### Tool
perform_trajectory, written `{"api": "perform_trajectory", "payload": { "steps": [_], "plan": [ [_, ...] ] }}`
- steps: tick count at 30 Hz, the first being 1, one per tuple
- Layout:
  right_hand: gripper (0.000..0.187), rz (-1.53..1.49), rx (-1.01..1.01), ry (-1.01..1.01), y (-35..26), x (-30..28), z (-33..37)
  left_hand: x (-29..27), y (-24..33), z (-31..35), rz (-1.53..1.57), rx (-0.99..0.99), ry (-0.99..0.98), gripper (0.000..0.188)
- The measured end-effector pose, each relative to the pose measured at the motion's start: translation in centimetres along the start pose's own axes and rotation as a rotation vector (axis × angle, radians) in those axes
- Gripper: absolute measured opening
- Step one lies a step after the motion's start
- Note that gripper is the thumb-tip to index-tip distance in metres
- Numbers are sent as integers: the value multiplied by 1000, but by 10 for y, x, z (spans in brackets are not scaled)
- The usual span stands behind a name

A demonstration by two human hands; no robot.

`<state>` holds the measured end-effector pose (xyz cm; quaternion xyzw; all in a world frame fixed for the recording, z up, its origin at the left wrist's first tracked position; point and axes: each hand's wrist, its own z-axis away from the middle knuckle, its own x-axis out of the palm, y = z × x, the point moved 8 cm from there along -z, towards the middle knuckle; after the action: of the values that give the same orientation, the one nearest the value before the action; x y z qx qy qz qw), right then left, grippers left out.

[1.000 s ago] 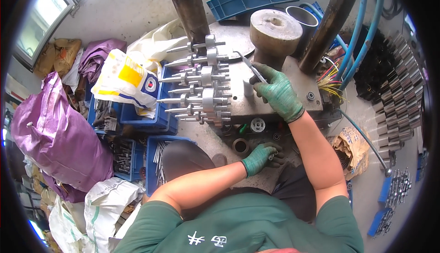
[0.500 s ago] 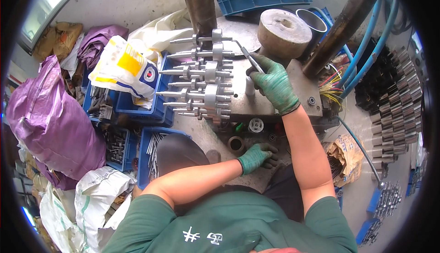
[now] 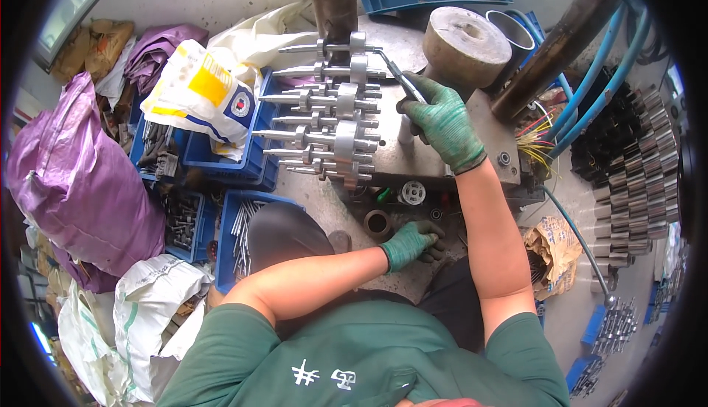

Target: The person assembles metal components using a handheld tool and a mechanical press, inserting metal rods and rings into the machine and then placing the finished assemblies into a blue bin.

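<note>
My right hand [image 3: 441,123], in a green glove, grips a thin metal rod tool [image 3: 394,71] whose tip reaches the top of a stack of steel gear shafts [image 3: 332,108] lying on the grey machine block [image 3: 487,138]. My left hand [image 3: 409,242], also gloved in green, rests low on the dirty floor in front of the machine, fingers curled near a brass ring [image 3: 378,223] and a small round metal part [image 3: 413,192]. Whether it holds anything is hidden.
A thick steel cylinder [image 3: 464,38] stands behind the block. Blue crates [image 3: 221,152] of metal parts, a purple sack [image 3: 74,186] and white bags [image 3: 140,311] lie to the left. Rows of dark gears [image 3: 634,178] and blue hoses [image 3: 582,105] are at the right.
The view has shifted, bringing the machine closer. My right hand stays on the rod tool by the shafts; my left hand stays low by the floor parts.
</note>
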<state>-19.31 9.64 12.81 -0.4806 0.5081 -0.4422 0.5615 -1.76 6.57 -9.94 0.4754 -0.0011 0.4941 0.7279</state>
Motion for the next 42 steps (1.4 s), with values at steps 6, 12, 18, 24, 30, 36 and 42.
{"api": "perform_trajectory", "payload": {
  "steps": [6,12,18,24,30,36,42],
  "plan": [
    [54,-82,49,-5,-1,2,6,-5,0,2,-34,-6,23,31],
    [56,-74,16,41,2,8,7,-6,-2,0,-38,-7,32,32],
    [56,-62,7,83,9,10,9,-4,5,4,-63,2,32,33],
    [59,-344,81,-42,14,23,11,-7,3,2,-48,28,67,32],
    [56,-56,28,13,4,17,12,-5,2,1,-30,37,88,28],
    [36,-660,190,-67,11,21,20,-2,10,2,-66,105,46,26],
    [51,-552,39,-89,-10,-14,56,4,62,29,71,160,110,20]
  ]
}}
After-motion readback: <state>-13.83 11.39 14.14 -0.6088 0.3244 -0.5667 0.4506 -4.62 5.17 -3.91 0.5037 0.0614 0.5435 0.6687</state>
